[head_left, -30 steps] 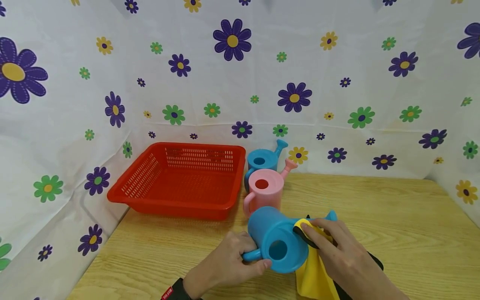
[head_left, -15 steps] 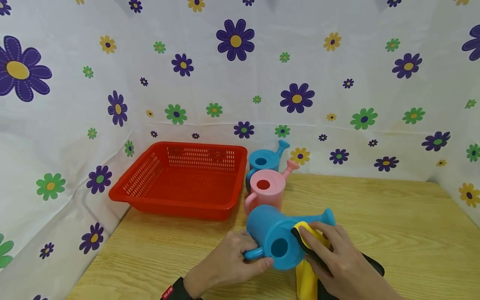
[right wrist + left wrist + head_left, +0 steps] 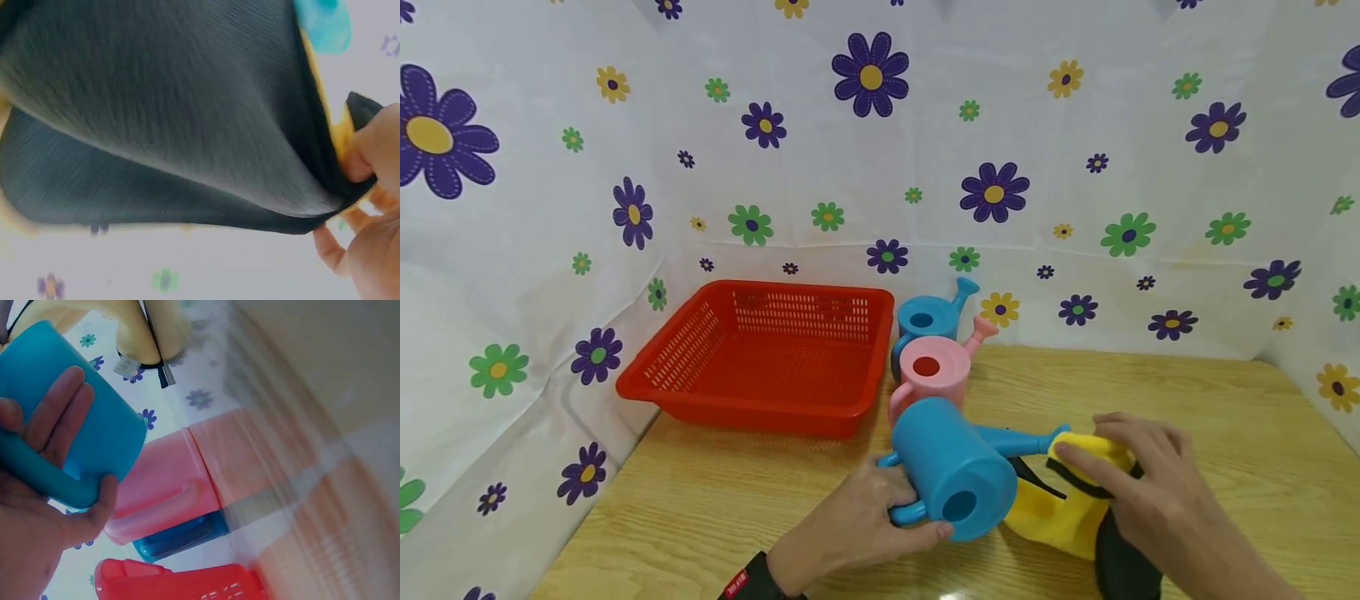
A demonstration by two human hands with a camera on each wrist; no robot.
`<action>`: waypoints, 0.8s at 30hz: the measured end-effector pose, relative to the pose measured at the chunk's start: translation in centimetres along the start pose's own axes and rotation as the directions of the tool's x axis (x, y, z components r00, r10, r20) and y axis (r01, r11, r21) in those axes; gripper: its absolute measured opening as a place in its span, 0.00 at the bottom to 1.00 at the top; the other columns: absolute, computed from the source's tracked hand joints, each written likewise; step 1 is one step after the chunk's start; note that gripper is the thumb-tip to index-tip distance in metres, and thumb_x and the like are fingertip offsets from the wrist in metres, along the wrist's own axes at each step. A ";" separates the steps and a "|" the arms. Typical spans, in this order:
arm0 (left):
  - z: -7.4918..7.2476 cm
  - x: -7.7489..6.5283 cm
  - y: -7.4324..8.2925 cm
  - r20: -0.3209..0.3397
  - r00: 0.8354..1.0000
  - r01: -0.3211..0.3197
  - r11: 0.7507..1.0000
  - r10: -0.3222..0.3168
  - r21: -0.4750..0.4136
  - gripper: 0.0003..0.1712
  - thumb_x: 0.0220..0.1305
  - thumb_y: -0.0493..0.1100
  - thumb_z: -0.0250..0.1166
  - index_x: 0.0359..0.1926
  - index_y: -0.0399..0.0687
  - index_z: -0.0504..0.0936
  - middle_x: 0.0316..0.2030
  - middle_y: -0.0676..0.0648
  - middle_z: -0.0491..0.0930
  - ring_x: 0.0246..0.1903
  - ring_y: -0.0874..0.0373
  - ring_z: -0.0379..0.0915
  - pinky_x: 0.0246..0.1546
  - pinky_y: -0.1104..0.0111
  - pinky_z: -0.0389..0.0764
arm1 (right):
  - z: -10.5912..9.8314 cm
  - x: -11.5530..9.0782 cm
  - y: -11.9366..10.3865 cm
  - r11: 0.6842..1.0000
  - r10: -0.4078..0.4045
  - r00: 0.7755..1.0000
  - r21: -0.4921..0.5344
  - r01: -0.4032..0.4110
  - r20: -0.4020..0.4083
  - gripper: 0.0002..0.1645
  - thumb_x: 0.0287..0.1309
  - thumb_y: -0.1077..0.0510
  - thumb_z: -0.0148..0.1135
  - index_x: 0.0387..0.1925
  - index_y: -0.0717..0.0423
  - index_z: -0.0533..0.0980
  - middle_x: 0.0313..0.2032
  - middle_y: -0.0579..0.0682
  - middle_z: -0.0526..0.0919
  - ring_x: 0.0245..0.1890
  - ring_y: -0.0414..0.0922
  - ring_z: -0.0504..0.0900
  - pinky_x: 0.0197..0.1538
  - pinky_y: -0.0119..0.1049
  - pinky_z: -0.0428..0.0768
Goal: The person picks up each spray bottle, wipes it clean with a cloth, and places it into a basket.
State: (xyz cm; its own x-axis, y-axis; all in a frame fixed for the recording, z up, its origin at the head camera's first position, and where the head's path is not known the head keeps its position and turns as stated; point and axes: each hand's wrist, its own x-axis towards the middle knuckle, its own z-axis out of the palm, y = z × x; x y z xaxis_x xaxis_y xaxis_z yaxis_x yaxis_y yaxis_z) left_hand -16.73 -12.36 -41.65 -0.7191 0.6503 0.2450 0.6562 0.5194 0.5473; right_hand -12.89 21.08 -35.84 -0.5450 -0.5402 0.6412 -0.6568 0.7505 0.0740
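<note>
Left grip holds the can by its handle, tilted, likely to present the spout; right grip pinches the cloth just beside it.

three watering cans (two blue, one pink), one basket, one cloth, two hands.

watering can: smooth plastic | cloth: matt fabric | basket: plastic | tabletop: wood-grained

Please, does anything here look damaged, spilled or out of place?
Nothing stands out. The near blue can is tilted, but the left hand holds it; the pink can and far blue can stand upright.
</note>
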 end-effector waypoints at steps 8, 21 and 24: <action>0.3 0.3 0.1 -0.034 0.963 -0.256 0.943 0.268 0.212 0.20 0.65 0.63 0.67 0.24 0.59 0.77 0.19 0.64 0.73 0.29 0.73 0.65 0.56 0.51 0.78 | -1.3 1.8 7.8 0.993 -0.112 0.992 -0.032 0.110 -0.061 0.17 0.78 0.58 0.46 0.52 0.48 0.82 0.47 0.60 0.81 0.41 0.51 0.80 0.45 0.27 0.82; 0.8 1.1 0.7 0.122 0.928 -0.372 0.857 0.352 0.357 0.23 0.66 0.67 0.63 0.21 0.61 0.79 0.20 0.63 0.76 0.30 0.71 0.67 0.60 0.49 0.78 | 2.0 7.1 1.9 0.878 -0.328 0.933 0.411 0.243 0.149 0.18 0.63 0.45 0.64 0.49 0.47 0.84 0.44 0.46 0.83 0.38 0.39 0.86 0.43 0.26 0.85; 0.9 1.2 1.3 0.122 0.911 -0.410 0.829 0.394 0.382 0.23 0.65 0.67 0.64 0.20 0.61 0.77 0.18 0.63 0.72 0.26 0.73 0.63 0.58 0.58 0.78 | 2.3 7.7 0.6 0.882 -0.348 0.918 0.397 0.253 0.189 0.18 0.65 0.45 0.64 0.51 0.47 0.85 0.45 0.47 0.83 0.40 0.39 0.87 0.44 0.31 0.87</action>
State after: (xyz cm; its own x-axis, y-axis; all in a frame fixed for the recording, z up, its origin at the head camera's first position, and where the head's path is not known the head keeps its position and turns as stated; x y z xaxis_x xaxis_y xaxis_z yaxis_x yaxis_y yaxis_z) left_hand -16.59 -10.41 -41.38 -0.3685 0.8649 0.3408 0.9256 0.3756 0.0476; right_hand -18.69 16.44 -32.60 -0.3699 -0.8292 0.4190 -0.9243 0.3740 -0.0759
